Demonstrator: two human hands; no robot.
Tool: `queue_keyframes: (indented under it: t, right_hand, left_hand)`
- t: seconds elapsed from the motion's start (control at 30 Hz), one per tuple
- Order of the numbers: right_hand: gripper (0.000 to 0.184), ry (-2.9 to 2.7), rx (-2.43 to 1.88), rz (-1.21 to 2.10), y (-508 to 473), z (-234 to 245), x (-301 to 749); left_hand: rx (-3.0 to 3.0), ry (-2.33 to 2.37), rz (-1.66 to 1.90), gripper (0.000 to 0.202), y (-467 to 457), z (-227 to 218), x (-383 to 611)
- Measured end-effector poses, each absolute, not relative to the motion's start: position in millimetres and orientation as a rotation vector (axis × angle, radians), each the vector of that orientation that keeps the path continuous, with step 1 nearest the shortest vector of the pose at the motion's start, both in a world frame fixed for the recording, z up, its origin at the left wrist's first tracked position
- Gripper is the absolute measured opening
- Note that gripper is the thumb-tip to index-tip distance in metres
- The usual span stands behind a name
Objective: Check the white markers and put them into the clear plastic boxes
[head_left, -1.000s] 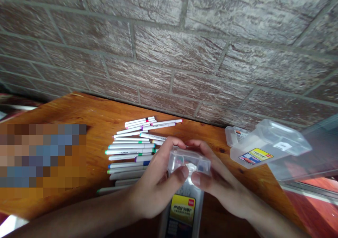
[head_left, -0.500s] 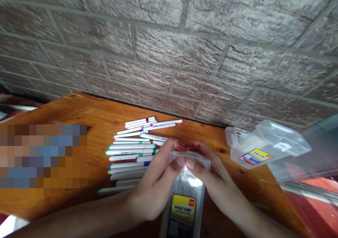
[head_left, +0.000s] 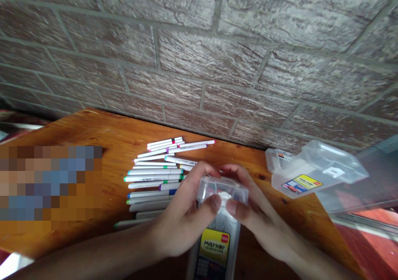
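A clear plastic marker case (head_left: 214, 247) with a yellow and black label lies at the front of the wooden table, its near end cut off by the frame. My left hand (head_left: 189, 213) grips the case's far end from the left, thumb on the front of the lid. From the other side my right hand (head_left: 251, 209) mirrors that hold, its thumb close to the white latch. The lid (head_left: 224, 184) looks pressed down over the case's end. Left of the hands, several white markers (head_left: 155, 173) with coloured caps lie in a rough row, partly covered by my left hand.
A second translucent case (head_left: 298, 180) with a yellow label stands at the right, its lid (head_left: 278, 159) swung out at the far side. Behind the wooden table (head_left: 115, 135) rises a brick wall (head_left: 186, 81). A blurred-out patch covers the table's left side.
The lid has come down toward me over the case's end, and both thumbs have moved slightly lower. The loose markers and the second case stay put.
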State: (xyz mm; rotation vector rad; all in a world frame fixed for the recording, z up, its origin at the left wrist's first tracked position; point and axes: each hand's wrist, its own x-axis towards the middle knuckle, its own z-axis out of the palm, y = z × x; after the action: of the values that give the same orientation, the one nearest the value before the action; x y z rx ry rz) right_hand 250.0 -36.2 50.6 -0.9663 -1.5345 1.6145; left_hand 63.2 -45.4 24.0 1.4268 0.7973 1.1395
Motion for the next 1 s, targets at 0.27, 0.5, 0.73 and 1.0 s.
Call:
queue_keyframes:
  t: [0.27,0.5,0.73,1.0]
  right_hand:
    - [0.053,-1.465,-0.929,1.577,-35.6,44.2,243.5]
    - [0.053,-1.479,-0.916,1.569,-35.2,43.2,245.0]
    - [0.055,-1.558,-0.899,1.622,-34.7,49.8,256.3]
    - [0.049,-1.660,-0.877,1.507,-33.1,40.8,255.7]
  left_hand:
    - [1.437,0.595,1.124,0.035,-44.8,18.5,58.6]
    - [1.407,0.568,1.112,0.039,-46.0,16.8,58.0]
    - [1.384,0.524,1.136,0.037,-45.2,20.9,63.1]
    - [1.417,0.564,1.174,0.036,-45.9,16.4,62.3]
